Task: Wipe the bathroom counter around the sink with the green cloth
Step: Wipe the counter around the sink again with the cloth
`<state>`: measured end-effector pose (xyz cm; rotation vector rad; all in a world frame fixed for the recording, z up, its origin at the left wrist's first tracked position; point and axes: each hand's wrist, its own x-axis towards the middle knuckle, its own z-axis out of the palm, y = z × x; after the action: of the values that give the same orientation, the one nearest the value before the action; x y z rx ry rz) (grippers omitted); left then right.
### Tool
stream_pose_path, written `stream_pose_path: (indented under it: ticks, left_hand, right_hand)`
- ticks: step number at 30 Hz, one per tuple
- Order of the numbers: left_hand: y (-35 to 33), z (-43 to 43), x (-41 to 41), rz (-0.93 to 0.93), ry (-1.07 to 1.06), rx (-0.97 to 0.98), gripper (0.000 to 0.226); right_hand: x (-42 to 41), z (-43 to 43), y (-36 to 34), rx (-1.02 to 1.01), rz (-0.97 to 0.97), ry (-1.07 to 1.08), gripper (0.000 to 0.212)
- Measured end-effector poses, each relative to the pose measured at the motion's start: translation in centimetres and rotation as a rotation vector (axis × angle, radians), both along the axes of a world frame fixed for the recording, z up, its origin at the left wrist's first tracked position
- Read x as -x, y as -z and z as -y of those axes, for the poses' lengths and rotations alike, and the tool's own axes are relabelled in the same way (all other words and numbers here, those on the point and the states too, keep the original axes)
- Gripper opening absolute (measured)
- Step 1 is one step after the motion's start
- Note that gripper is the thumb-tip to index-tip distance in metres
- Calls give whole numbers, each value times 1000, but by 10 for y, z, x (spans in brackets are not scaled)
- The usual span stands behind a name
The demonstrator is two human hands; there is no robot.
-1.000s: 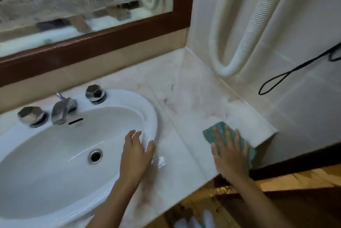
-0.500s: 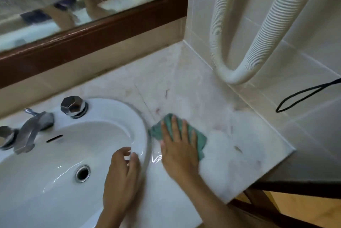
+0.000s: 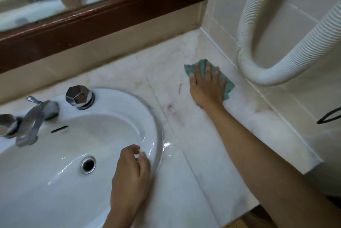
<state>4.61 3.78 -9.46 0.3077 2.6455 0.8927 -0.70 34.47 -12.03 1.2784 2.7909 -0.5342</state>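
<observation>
The sink [image 3: 114, 96] has a drain [image 3: 88, 164] at its bottom. The left hand [image 3: 130, 178] rests on the sink's rim, fingers loosely curled. The right hand [image 3: 207, 87], fingers spread, presses the green cloth [image 3: 228, 84] flat on the counter [image 3: 212, 154].

No text, label, brand, number or sign can be read anywhere in view.
</observation>
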Motion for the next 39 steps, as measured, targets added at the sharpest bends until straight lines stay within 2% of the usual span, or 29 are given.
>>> stream_pose_path:
  ticks: [3,6,12,15,17,19,22,25,28,31,36,39]
  left_hand:
    - [0,-1,1,-12,-4,0,18]
    - [-3,-2,3,-1,-14,2,16]
    - [-8,0,-1,-1,-40,-52,17]
    - [-10,-2,-4,-1,-53,-76,21]
    - [-10,1,-6,10,-62,-86,23]
    - [-10,5,-8,36,-84,-113,23]
    - [-8,7,-8,40,-116,-153,23]
    - [-3,10,-8,-14,-124,-221,21]
    - [-1,15,-10,-54,-154,-328,21]
    - [-2,28,-10,-64,-186,-424,19]
    - [-2,82,-30,-129,-110,-437,31]
    - [-8,132,-45,-174,-47,-450,29]
  right_hand:
    - [34,21,-2,9,4,-239,53]
    - [12,66,2,13,-16,-406,53]
    - [-121,193,3,8,-100,-267,58]
    - [-191,225,-4,25,-69,-443,58]
    - [-221,211,-4,10,-62,-563,58]
    - [-235,169,1,-59,-24,-502,59]
    - [-217,85,8,-145,68,-180,59]
    - [-176,52,7,-85,111,53,60]
    - [-156,99,7,-62,45,88,66]
    - [-165,186,5,-84,-25,-8,65]
    - [-196,299,-3,1,-61,-149,61]
    - [-208,336,-16,65,-145,-204,52]
